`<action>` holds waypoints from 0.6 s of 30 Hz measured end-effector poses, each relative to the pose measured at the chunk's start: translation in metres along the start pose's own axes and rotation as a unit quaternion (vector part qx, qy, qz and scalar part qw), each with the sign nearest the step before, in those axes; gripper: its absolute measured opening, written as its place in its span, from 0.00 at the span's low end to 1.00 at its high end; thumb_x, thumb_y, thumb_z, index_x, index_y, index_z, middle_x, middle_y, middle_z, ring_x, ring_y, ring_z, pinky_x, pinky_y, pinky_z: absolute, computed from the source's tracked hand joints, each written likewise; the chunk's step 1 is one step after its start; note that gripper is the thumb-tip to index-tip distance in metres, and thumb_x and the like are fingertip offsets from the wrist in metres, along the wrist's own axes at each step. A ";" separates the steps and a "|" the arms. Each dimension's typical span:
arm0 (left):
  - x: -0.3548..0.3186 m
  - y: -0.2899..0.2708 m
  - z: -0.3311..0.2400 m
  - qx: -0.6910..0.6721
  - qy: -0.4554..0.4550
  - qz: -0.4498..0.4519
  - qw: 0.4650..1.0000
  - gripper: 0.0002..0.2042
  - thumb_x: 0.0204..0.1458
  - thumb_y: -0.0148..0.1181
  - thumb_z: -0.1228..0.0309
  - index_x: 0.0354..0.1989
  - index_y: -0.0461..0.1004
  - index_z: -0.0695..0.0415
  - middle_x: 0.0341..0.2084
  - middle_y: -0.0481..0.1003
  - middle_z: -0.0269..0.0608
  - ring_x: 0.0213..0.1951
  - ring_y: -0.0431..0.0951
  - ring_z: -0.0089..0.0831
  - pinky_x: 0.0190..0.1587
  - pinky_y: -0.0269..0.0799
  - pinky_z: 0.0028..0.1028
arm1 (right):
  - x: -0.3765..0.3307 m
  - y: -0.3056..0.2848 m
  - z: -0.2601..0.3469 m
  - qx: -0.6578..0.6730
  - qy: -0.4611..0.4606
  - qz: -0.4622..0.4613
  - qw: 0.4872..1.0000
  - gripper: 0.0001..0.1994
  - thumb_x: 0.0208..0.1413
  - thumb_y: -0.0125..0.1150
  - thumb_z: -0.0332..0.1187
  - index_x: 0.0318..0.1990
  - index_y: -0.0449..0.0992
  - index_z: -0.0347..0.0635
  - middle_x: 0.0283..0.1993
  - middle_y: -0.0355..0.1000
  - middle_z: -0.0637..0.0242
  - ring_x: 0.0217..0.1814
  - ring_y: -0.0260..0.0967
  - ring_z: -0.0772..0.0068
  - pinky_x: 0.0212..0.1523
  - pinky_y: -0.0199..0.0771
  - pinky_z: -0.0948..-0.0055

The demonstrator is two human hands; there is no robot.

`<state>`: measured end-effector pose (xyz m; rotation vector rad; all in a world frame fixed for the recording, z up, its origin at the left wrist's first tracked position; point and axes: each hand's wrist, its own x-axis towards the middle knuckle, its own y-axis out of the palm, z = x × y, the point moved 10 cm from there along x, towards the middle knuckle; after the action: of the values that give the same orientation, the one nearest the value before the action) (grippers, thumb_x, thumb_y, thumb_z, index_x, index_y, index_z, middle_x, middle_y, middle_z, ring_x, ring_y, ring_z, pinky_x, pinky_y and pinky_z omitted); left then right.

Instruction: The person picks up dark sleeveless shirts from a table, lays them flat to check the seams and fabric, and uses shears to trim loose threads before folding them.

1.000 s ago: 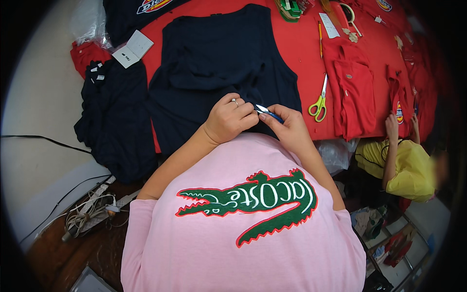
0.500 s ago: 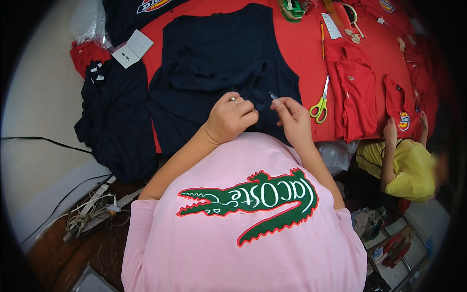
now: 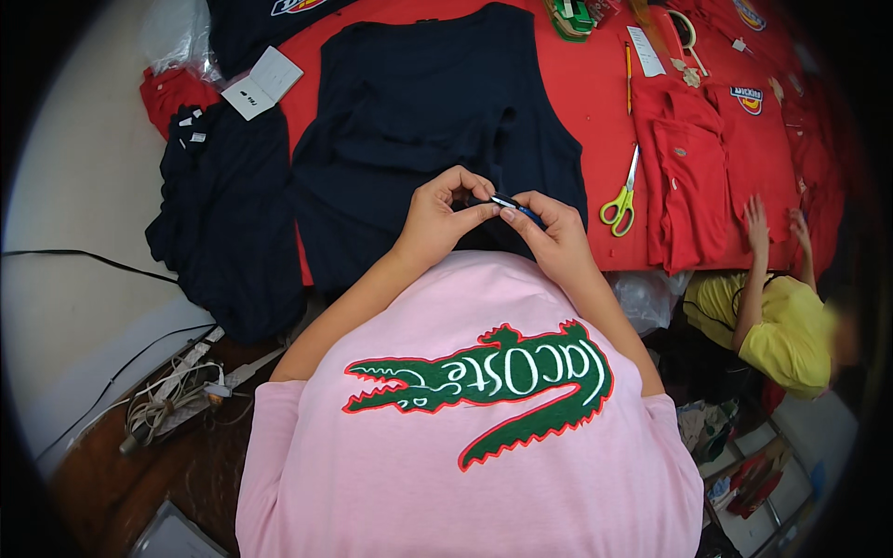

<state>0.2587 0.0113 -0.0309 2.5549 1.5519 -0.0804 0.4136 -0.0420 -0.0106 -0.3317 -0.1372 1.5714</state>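
My left hand and my right hand meet over the near edge of a navy sleeveless garment, which is spread on the red-covered table. My right thumb and fingers pinch a small, slim, pen-like thing, dark and blue with a pale shiny part. Its other end reaches my left fingertips. Those fingers are curled and pressed together; whether they grip this thing, dark cloth or both, I cannot tell. Yellow-handled scissors lie right of the garment, clear of my hands.
Right of the scissors lie a folded red garment and a red garment with a patch. A co-worker in a yellow top has both hands by it. A pencil and green tool lie farther back. Navy clothes hang left.
My hands have come together, and the small thing in my right hand now meets my left fingertips. The co-worker's patched red garment now lies spread out, its patch farther back.
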 end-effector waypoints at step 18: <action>-0.006 0.005 -0.048 0.209 0.168 -0.017 0.963 0.09 0.45 0.70 0.84 0.31 0.75 0.61 0.36 0.82 0.39 0.41 0.83 0.34 0.47 0.77 0.30 | -0.002 -0.002 -0.010 -0.014 0.088 0.027 0.996 0.13 0.64 0.69 0.39 0.42 0.84 0.36 0.26 0.75 0.71 0.28 0.65 0.84 0.28 0.63 0.76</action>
<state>0.2593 0.0112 0.0178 2.9916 1.8711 0.0288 0.4188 -0.0453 -0.0194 -0.4984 -0.0137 1.5857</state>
